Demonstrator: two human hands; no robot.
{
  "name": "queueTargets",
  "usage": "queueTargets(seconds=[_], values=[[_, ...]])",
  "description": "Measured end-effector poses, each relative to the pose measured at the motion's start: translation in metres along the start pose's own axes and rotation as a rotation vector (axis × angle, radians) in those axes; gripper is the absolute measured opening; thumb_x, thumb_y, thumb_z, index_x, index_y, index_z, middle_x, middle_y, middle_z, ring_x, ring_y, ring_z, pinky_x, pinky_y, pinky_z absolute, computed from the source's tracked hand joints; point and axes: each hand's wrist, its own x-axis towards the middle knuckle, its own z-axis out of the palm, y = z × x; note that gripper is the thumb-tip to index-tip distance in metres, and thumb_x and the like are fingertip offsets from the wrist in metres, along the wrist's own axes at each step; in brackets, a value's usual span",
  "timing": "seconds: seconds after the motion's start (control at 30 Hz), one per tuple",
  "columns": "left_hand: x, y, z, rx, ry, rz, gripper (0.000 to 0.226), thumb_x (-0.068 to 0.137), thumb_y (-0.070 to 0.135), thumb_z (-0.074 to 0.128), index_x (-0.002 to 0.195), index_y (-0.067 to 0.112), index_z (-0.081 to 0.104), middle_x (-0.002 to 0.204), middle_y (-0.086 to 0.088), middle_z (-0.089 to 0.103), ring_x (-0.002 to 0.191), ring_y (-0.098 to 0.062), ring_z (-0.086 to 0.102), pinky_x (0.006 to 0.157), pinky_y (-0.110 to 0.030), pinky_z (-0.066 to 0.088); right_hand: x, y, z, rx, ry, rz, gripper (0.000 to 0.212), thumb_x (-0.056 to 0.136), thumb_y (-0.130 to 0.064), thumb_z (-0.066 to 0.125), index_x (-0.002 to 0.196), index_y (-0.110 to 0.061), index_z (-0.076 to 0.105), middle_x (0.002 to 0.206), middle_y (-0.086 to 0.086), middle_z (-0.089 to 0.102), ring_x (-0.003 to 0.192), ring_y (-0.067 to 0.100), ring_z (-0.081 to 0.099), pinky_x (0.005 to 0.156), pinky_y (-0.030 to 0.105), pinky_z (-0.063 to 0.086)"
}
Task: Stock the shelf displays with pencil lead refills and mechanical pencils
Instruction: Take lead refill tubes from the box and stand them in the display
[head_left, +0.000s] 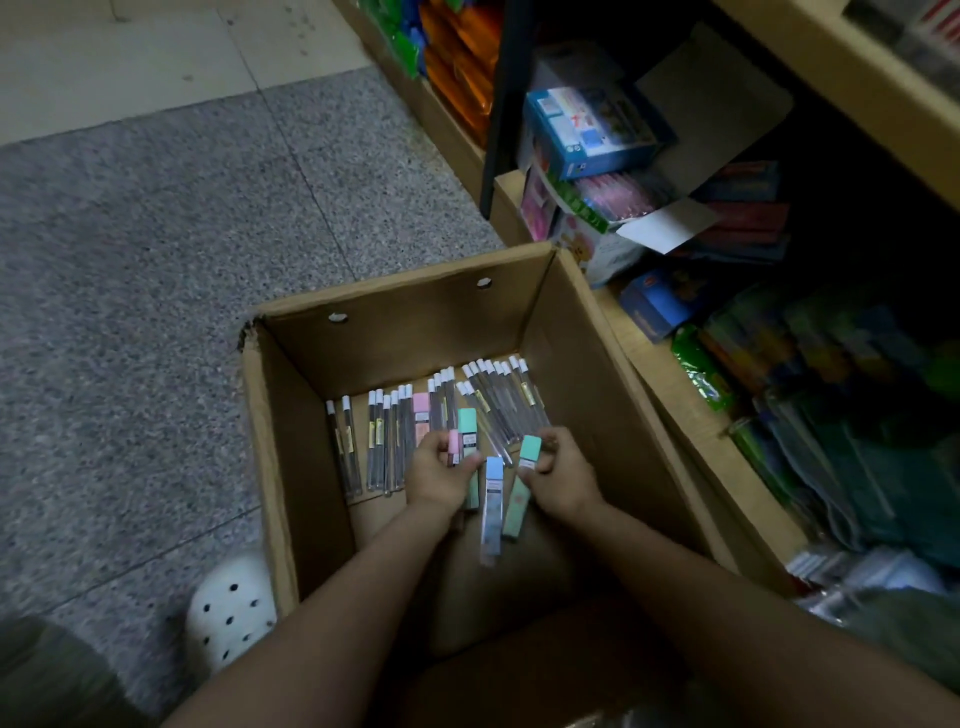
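Two hands in cardboard box (322, 467) | left hand (439, 475) grips pastel refill cases (467, 431) | right hand (563, 480) grips green case (527, 457) | labels unreadable

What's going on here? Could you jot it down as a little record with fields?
place: shop floor beside low shelves
box: open cardboard box on the floor
contents: clear tubes with white caps, plus pastel cases
left hand: grips pink and green cases
right hand: grips a green case
loose: a blue case between the hands
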Motion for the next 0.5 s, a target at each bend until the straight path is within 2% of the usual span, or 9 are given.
queueTargets(seconds=[0.07,0.13,0.2,0.23,0.27,0.33,0.37,0.43,0.5], values=[[-0.003,0.023,-0.007,-0.059,-0.136,0.051,0.013,0.088,0.01,0.068,0.099,0.014,0.061,0.102,-0.006,0.07,0.085,-0.014,0.065,0.071,-0.033,0.056,-0.007,-0.019,-0.015,-0.003,0.019,-0.07,0.045,0.085,-0.007,0.071,0.122,-0.021,0.051,0.079,-0.012,0.056,0.071,0.001,0.055,0.062,0.015,0.043],[-0.008,0.055,-0.019,-0.019,-0.248,0.178,0.012,0.089,0.004,0.066,0.099,0.008,0.059,0.099,-0.021,0.068,0.086,-0.022,0.065,0.082,-0.041,0.057,-0.017,-0.042,-0.033,-0.02,0.03,-0.135,0.045,0.084,-0.007,0.071,0.122,-0.02,0.051,0.07,-0.006,0.057,0.065,0.007,0.057,0.064,0.022,0.049],[-0.014,0.095,-0.035,0.126,-0.348,0.36,0.013,0.089,0.004,0.065,0.098,0.008,0.057,0.087,-0.017,0.064,0.073,-0.016,0.06,0.07,-0.025,0.055,-0.032,-0.069,-0.057,-0.003,0.038,-0.201,0.044,0.085,-0.004,0.07,0.122,-0.016,0.049,0.067,-0.002,0.056,0.06,0.011,0.056,0.06,0.03,0.051],[-0.02,0.118,-0.043,0.206,-0.4,0.436,0.013,0.09,0.006,0.065,0.099,0.008,0.057,0.088,-0.012,0.064,0.073,-0.012,0.059,0.067,-0.02,0.053,-0.04,-0.082,-0.071,-0.009,0.056,-0.241,0.043,0.085,-0.005,0.07,0.12,-0.016,0.048,0.066,-0.003,0.055,0.058,0.009,0.055,0.057,0.027,0.05],[-0.026,0.141,-0.049,0.27,-0.44,0.486,0.014,0.09,0.01,0.065,0.102,0.009,0.057,0.093,-0.01,0.064,0.078,-0.013,0.06,0.07,-0.023,0.054,-0.05,-0.096,-0.087,-0.032,0.09,-0.289,0.041,0.084,-0.007,0.071,0.117,-0.018,0.048,0.066,-0.005,0.054,0.057,0.006,0.053,0.056,0.023,0.048],[-0.04,0.184,-0.056,0.392,-0.481,0.576,0.012,0.093,0.016,0.061,0.104,0.015,0.055,0.101,-0.008,0.064,0.09,-0.017,0.062,0.082,-0.035,0.053,-0.073,-0.122,-0.121,-0.103,0.18,-0.381,0.038,0.082,-0.014,0.073,0.11,-0.019,0.046,0.067,-0.009,0.055,0.061,0.004,0.054,0.056,0.017,0.043],[-0.049,0.201,-0.056,0.482,-0.484,0.649,0.01,0.095,0.018,0.058,0.103,0.017,0.052,0.104,-0.006,0.063,0.092,-0.017,0.061,0.083,-0.035,0.052,-0.086,-0.133,-0.137,-0.113,0.222,-0.407,0.038,0.081,-0.017,0.073,0.107,-0.019,0.045,0.071,-0.008,0.059,0.066,0.006,0.057,0.061,0.019,0.045],[-0.071,0.227,-0.052,0.571,-0.494,0.778,0.012,0.098,0.022,0.054,0.105,0.018,0.045,0.101,-0.002,0.058,0.085,-0.009,0.055,0.075,-0.025,0.048,-0.114,-0.148,-0.167,-0.077,0.271,-0.433,0.037,0.081,-0.019,0.073,0.106,-0.017,0.045,0.086,0.0,0.066,0.082,0.016,0.065,0.075,0.032,0.055],[-0.095,0.241,-0.045,0.491,-0.51,0.823,0.012,0.099,0.025,0.052,0.107,0.02,0.045,0.095,0.003,0.056,0.081,-0.005,0.052,0.071,-0.022,0.045,-0.142,-0.157,-0.194,-0.04,0.316,-0.457,0.037,0.082,-0.018,0.072,0.107,-0.016,0.045,0.093,0.006,0.068,0.085,0.02,0.069,0.075,0.043,0.059]])
